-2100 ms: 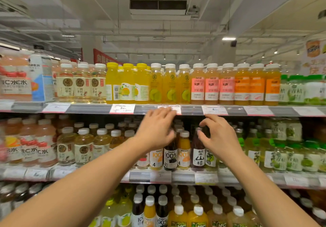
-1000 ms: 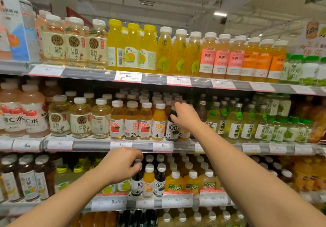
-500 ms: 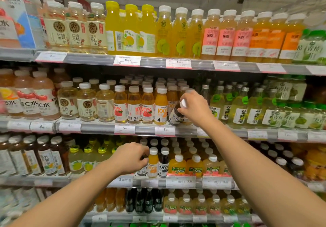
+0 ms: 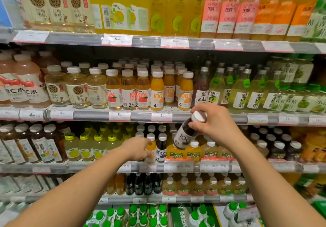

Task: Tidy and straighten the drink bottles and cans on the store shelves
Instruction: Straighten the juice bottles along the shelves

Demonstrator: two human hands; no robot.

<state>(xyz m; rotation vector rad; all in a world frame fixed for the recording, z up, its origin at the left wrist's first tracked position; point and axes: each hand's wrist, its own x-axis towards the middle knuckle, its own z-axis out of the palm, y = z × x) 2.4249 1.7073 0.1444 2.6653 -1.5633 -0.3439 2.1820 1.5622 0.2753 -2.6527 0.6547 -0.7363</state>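
My right hand [image 4: 214, 122] grips a dark juice bottle [image 4: 186, 135] with a white cap and white "100%" label, held tilted in the air in front of the third shelf. My left hand [image 4: 135, 149] reaches to that shelf, its fingers wrapped around an orange juice bottle [image 4: 151, 147] that stands beside an upright dark juice bottle [image 4: 162, 147]. On the shelf above, orange "100%" bottles [image 4: 185, 92] stand with a gap between them near the front edge.
Shelves packed with drinks fill the view: yellow and orange bottles [image 4: 176, 9] on top, pale tea bottles [image 4: 75, 87] and green-labelled bottles [image 4: 240, 89] in the second row, square NFC bottles [image 4: 194, 151] under my right hand, green-capped packs [image 4: 144, 214] at the bottom.
My right hand has lifted the dark bottle off the second shelf and carried it down to the third shelf's level. My left hand moved right onto the orange bottle. The view tilted downward.
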